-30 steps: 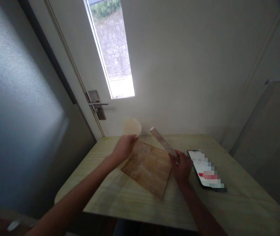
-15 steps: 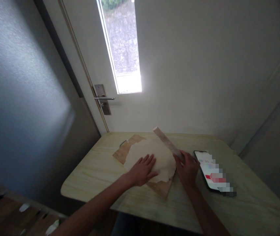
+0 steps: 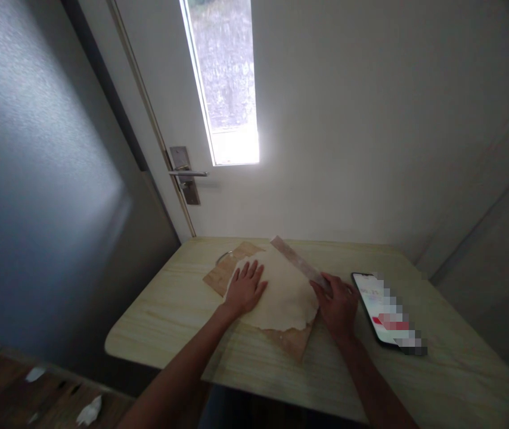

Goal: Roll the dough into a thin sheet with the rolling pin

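Note:
A thin, pale sheet of rolled-out dough (image 3: 284, 298) with ragged edges covers most of a wooden cutting board (image 3: 290, 342). The board's corners show at the upper left and at the bottom. Flat on the left part of the dough lies my left hand (image 3: 244, 291), fingers spread. My right hand (image 3: 338, 301) is closed around the near end of a rolling pin (image 3: 297, 259), by the right edge of the dough. The pin slants up and left over the dough's upper right edge; whether it touches the dough I cannot tell.
To the right of my right hand a phone (image 3: 382, 310) with a lit screen, partly pixelated, lies on the pale wooden table (image 3: 160, 322). A metal handle (image 3: 224, 256) shows at the board's upper left. Behind the table stands a door (image 3: 326, 149) with a lever handle (image 3: 189, 174).
My left hand has shifted left and up across the dough. The rolling pin has dipped slightly and its far end has moved a little left, with my right hand still around it.

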### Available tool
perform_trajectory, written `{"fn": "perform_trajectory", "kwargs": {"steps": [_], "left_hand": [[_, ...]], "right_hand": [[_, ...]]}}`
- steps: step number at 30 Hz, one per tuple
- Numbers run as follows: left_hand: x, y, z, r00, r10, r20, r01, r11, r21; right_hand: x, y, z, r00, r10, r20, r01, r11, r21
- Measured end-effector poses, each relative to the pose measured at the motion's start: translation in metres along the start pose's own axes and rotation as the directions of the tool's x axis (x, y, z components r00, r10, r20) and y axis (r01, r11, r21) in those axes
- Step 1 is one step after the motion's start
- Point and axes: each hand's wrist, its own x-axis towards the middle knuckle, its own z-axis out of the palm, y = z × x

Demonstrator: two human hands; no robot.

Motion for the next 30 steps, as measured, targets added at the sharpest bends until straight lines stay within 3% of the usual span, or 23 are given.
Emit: {"fn": "perform_trajectory", "kwargs": {"steps": [4,7,9,11,13,14,15,17,21,23,26,30], "left_hand": [[-0.003,0.005,0.002,0.998,-0.059,-0.036,0.057,0.997,-0.057],[-0.003,-0.003,0.002,0.993,-0.102,-0.053,0.086,0.968,-0.235],[0.000,-0.015,0.000,0.984,-0.161,-0.077,0.111,0.890,-0.443],[0.003,-0.027,-0.005,0.957,-0.268,-0.110,0.137,0.753,-0.644],[0.004,-0.033,-0.013,0.923,-0.364,-0.127,0.146,0.635,-0.759],[0.003,-0.033,-0.017,0.912,-0.390,-0.129,0.157,0.621,-0.768],[0.001,-0.029,-0.022,0.911,-0.389,-0.134,0.162,0.638,-0.753],[-0.005,-0.013,-0.029,0.938,-0.315,-0.144,0.162,0.766,-0.622],[-0.016,0.034,-0.024,0.997,0.038,-0.069,-0.054,0.970,-0.236],[-0.014,0.050,-0.015,0.987,0.158,-0.021,-0.159,0.986,-0.058],[0.000,0.055,-0.001,0.989,0.139,-0.048,-0.134,0.986,0.102],[0.023,0.047,0.004,0.986,0.137,-0.098,-0.116,0.974,0.197]], "right_hand": [[-0.003,0.001,0.003,0.983,-0.113,0.146,0.106,0.993,0.055],[-0.005,0.000,0.004,0.941,-0.204,0.272,0.190,0.979,0.074],[-0.004,-0.002,0.003,0.927,-0.203,0.315,0.188,0.979,0.079],[-0.003,-0.004,0.001,0.918,-0.200,0.342,0.185,0.980,0.078],[-0.001,-0.005,-0.001,0.899,-0.230,0.372,0.221,0.973,0.068],[-0.001,-0.006,-0.002,0.889,-0.247,0.386,0.243,0.968,0.060],[0.000,-0.006,-0.003,0.880,-0.259,0.399,0.260,0.964,0.052],[0.000,-0.007,-0.003,0.867,-0.266,0.421,0.277,0.960,0.036],[0.002,-0.007,-0.004,0.849,-0.257,0.462,0.292,0.956,-0.003],[0.006,-0.008,-0.005,0.830,-0.245,0.500,0.299,0.954,-0.028],[0.016,-0.012,-0.004,0.791,-0.196,0.580,0.298,0.951,-0.084],[0.034,-0.020,0.003,0.716,-0.098,0.691,0.303,0.935,-0.182]]}}
